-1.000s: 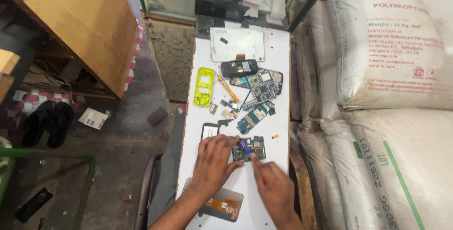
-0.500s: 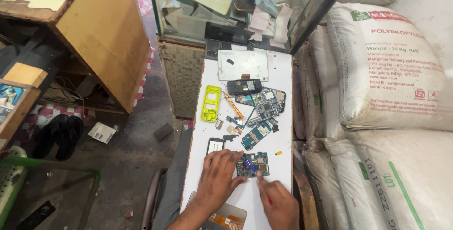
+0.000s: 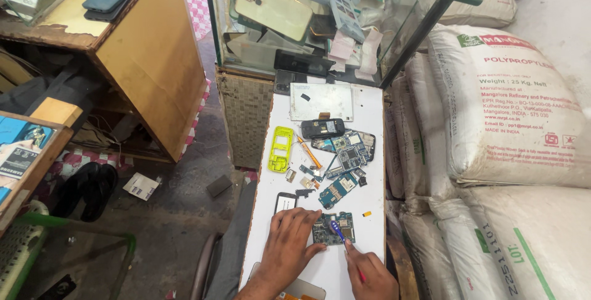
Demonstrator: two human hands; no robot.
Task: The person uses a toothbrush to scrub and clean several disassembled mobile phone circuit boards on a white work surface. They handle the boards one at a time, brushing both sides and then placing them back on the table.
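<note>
Left hand (image 3: 289,244) was flat on the white table (image 3: 375,171), pinning a small circuit board (image 3: 333,228). Right hand (image 3: 369,275) gripped a screwdriver (image 3: 337,230) with its tip on that board. More boards (image 3: 345,152) and a yellow phone shell (image 3: 281,148) sat further up.

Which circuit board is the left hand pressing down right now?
The dark board nearest the table's front edge, under the left hand; the other boards lie untouched farther back.

Phone repair shop: glass case (image 3: 345,35) of handsets, circuit boards (image 3: 345,152) scattered across white bench (image 3: 375,195).
</note>
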